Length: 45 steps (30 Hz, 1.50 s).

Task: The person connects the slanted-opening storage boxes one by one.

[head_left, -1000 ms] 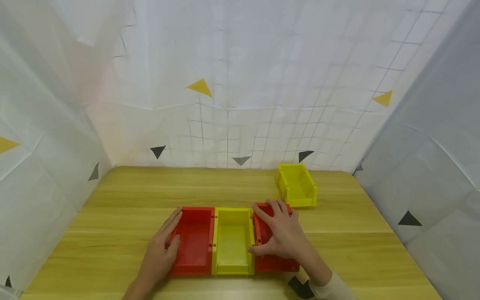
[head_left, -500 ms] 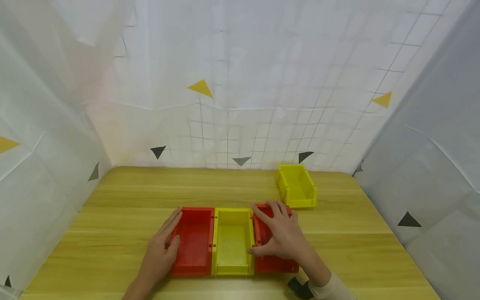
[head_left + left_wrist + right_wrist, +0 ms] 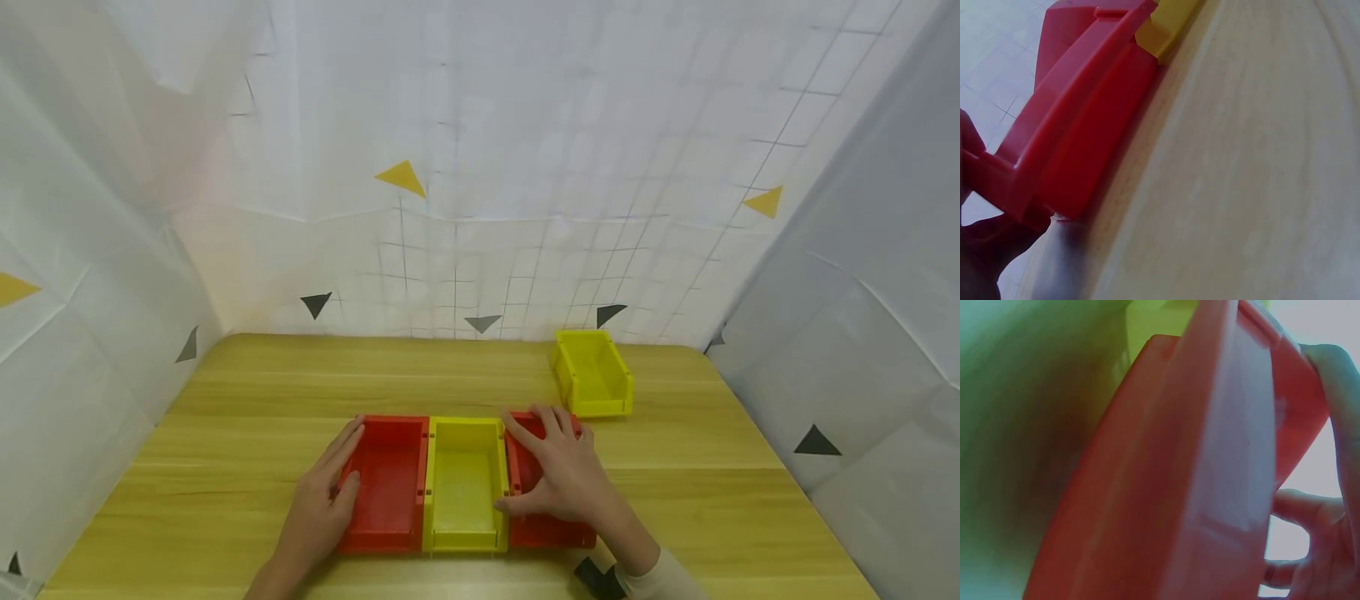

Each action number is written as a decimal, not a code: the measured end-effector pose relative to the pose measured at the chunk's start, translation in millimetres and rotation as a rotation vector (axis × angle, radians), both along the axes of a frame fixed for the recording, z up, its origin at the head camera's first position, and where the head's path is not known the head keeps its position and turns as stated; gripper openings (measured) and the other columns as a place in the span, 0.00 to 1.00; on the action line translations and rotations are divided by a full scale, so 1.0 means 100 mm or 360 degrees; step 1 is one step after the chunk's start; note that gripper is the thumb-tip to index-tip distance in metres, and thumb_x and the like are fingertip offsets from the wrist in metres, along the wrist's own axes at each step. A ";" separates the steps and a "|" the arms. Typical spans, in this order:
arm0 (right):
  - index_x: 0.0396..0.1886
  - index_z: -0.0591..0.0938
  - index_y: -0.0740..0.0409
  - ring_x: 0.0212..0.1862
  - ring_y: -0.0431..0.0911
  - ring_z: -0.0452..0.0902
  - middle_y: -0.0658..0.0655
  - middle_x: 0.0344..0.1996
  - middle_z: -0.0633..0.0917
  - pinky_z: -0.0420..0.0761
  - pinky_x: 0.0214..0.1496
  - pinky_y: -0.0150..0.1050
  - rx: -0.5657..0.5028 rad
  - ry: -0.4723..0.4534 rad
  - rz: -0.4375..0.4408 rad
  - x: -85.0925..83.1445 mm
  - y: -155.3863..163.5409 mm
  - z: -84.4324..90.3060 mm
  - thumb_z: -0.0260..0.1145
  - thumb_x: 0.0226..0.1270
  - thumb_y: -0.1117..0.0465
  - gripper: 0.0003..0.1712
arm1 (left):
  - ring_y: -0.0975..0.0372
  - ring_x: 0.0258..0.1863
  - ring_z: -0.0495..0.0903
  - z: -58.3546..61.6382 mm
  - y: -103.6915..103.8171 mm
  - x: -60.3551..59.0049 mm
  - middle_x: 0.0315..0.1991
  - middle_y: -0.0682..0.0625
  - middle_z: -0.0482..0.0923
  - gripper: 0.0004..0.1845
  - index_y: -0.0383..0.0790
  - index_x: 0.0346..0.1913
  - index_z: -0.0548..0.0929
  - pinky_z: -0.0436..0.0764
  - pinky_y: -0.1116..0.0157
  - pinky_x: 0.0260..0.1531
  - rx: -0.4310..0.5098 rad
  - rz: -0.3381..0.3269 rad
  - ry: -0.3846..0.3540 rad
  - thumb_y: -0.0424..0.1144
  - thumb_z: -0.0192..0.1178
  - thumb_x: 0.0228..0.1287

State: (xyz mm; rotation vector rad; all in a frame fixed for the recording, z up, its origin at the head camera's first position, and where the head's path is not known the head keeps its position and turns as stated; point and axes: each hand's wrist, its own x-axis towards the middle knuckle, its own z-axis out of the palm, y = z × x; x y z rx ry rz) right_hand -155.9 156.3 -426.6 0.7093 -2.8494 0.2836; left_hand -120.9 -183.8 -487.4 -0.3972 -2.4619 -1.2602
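Two red plastic storage bins and a yellow one stand in a row, sides against each other. My left hand (image 3: 317,504) lies along the outer side of the left red bin (image 3: 386,487), fingers fairly straight and thumb at its rim. In the left wrist view this red bin (image 3: 1100,119) rests on the tabletop. The yellow bin (image 3: 465,492) sits in the middle. Over the right red bin (image 3: 551,531), my right hand (image 3: 566,471) spreads its fingers to the back rim, with its thumb at the edge beside the yellow bin. The right wrist view shows fingers behind this red bin (image 3: 1147,481).
Another yellow bin (image 3: 597,375) stands at the back right of the wooden table (image 3: 247,400), turned slightly. White sheets (image 3: 510,125) with coloured triangles enclose the table at the back and both sides. A black piece (image 3: 600,577) shows by the right wrist.
The right hand and the right red bin have shifted very slightly toward the front. The left hand and the other bins look the same.
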 end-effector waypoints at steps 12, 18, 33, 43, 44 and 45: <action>0.71 0.58 0.29 0.62 0.53 0.52 0.53 0.62 0.62 0.64 0.47 0.67 0.0013 -0.0022 0.0002 -0.01 0.00 -0.05 0.58 0.25 0.14 0.65 | 0.61 0.52 0.67 -0.02 -0.01 -0.02 0.70 0.57 0.56 0.35 0.52 0.70 0.61 0.67 0.71 0.13 0.0013 0.0004 -0.0012 0.25 0.52 0.62; 0.71 0.58 0.28 0.63 0.54 0.51 0.53 0.63 0.62 0.63 0.48 0.68 -0.0001 -0.0052 0.0002 -0.01 0.00 -0.05 0.57 0.23 0.14 0.66 | 0.59 0.51 0.68 -0.01 -0.01 -0.02 0.70 0.57 0.56 0.35 0.51 0.70 0.61 0.67 0.71 0.13 0.0016 0.0000 -0.0010 0.25 0.52 0.62; 0.71 0.59 0.31 0.63 0.54 0.52 0.53 0.64 0.61 0.62 0.48 0.68 0.0002 -0.0034 0.0023 -0.02 0.01 -0.12 0.54 0.21 0.12 0.68 | 0.59 0.55 0.68 0.01 0.00 0.00 0.70 0.56 0.57 0.34 0.47 0.70 0.62 0.68 0.72 0.15 -0.0015 0.0004 0.0053 0.24 0.52 0.61; 0.71 0.60 0.34 0.63 0.55 0.51 0.55 0.64 0.60 0.63 0.47 0.68 0.0007 -0.0053 0.0035 0.01 0.01 -0.13 0.54 0.21 0.12 0.68 | 0.61 0.60 0.65 0.01 0.00 0.00 0.70 0.56 0.56 0.33 0.47 0.70 0.62 0.70 0.73 0.21 -0.0076 0.0037 0.0049 0.25 0.52 0.62; 0.71 0.60 0.34 0.63 0.55 0.51 0.55 0.65 0.60 0.63 0.48 0.68 0.0010 -0.0052 0.0028 0.01 0.00 -0.13 0.54 0.21 0.12 0.69 | 0.61 0.60 0.65 0.01 0.00 0.00 0.70 0.57 0.56 0.33 0.47 0.70 0.62 0.70 0.73 0.22 -0.0082 0.0038 0.0048 0.25 0.52 0.62; 0.71 0.60 0.33 0.63 0.55 0.51 0.55 0.65 0.60 0.62 0.48 0.68 0.0017 -0.0051 0.0020 0.01 0.00 -0.13 0.54 0.21 0.12 0.69 | 0.62 0.62 0.64 0.01 0.00 0.00 0.70 0.57 0.56 0.33 0.47 0.70 0.62 0.72 0.75 0.28 -0.0093 0.0043 0.0044 0.26 0.52 0.62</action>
